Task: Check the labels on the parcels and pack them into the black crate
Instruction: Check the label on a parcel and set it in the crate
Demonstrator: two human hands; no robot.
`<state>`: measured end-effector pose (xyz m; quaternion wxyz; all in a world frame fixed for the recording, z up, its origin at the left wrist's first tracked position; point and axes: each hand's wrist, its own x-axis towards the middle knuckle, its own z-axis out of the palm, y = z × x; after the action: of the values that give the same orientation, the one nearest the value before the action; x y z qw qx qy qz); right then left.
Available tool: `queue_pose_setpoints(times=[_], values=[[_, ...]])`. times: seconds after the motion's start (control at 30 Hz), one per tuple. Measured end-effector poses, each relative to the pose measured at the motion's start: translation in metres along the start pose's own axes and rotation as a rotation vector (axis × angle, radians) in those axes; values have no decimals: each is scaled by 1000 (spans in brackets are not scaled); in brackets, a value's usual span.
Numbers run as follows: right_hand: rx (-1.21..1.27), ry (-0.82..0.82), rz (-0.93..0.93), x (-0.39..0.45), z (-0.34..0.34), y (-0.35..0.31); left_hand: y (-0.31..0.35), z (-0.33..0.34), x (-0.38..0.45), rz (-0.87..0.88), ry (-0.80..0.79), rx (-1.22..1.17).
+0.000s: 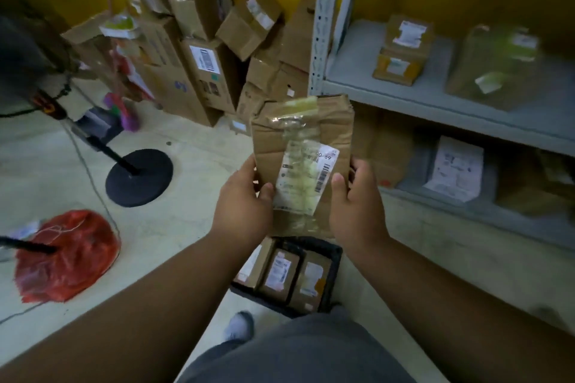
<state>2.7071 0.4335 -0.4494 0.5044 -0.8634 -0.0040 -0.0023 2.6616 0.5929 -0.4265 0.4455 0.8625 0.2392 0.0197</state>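
I hold a tall, crumpled cardboard parcel (305,140) upright in front of me, its white barcode label and clear tape facing me. My left hand (245,205) grips its lower left edge, thumb on the front. My right hand (354,205) grips the lower right edge, thumb beside the label. Directly below on the floor sits the black crate (334,274), with three labelled cardboard parcels (280,274) packed side by side in it.
A grey metal shelf rack (435,99) at right carries more labelled parcels. A heap of cardboard boxes (202,65) leans against the yellow wall. A black round stand base (138,177) and a red plastic bag (67,255) lie on the floor at left.
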Motion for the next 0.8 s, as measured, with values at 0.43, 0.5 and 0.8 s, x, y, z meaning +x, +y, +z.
queue_pose_setpoints(times=[0.43, 0.5, 0.8], values=[[-218, 169, 458, -19, 131, 104, -139, 70, 90, -167, -332, 71], [-228, 149, 499, -19, 153, 147, -174, 99, 100, -175, -332, 111], [-231, -57, 769, -45, 276, 363, -385, 240, 114, -246, -416, 234]])
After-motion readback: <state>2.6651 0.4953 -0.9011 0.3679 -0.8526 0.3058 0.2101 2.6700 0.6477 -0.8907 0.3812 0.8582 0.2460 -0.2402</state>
